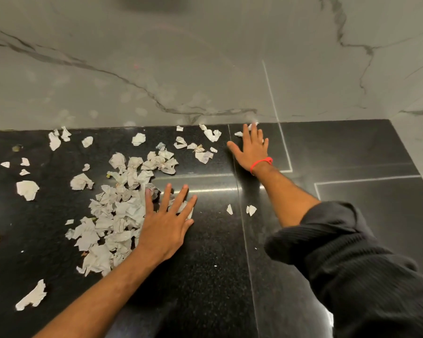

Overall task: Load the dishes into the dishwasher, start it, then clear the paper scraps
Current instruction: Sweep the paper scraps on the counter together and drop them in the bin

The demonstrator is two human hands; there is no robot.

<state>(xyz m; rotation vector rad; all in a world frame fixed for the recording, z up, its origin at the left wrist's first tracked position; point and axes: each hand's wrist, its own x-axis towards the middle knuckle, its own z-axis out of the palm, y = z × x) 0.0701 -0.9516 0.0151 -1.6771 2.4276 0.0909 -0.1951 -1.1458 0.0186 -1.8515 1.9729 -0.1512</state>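
Several crumpled white paper scraps (117, 215) lie in a heap on a black granite counter (217, 264), with more scattered to the left and along the back. My left hand (166, 223) lies flat with spread fingers at the right edge of the heap, covering a few scraps. My right hand (252, 147) is stretched far back, flat on the counter by the wall, fingertips on a small scrap (250, 126). A red band circles that wrist. Two small scraps (250, 209) lie apart between my arms.
A grey marble wall (205, 69) rises straight behind the counter. A seam (244, 228) runs front to back through the granite. My black sleeve (364, 264) fills the lower right. A long scrap (32, 296) lies near the front left.
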